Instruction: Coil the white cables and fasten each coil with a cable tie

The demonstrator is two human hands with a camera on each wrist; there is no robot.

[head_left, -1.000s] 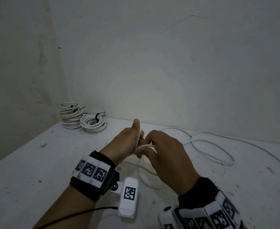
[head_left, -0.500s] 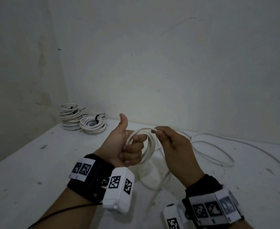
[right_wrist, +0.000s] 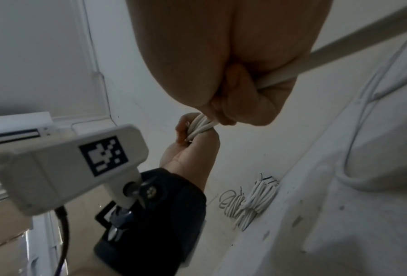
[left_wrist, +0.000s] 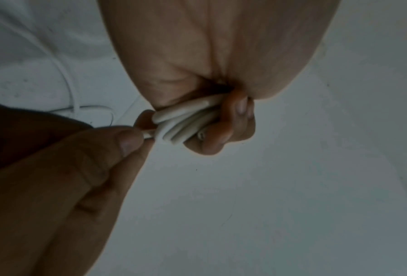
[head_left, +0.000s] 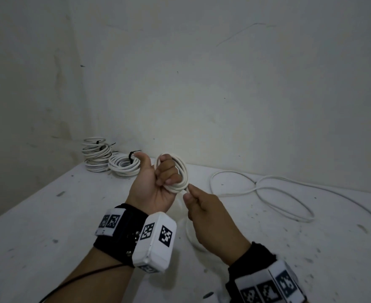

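Fingers of the left hand (head_left: pixel 156 184) curl round the white cable coil (head_left: pixel 181 171); the right hand (head_left: pixel 206 211) pinches its loose strand above the tabletop (head_left: pixel 48 215).

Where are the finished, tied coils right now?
In the head view, the tied coils sit at the table's far-left corner against the wall, behind the left hand.
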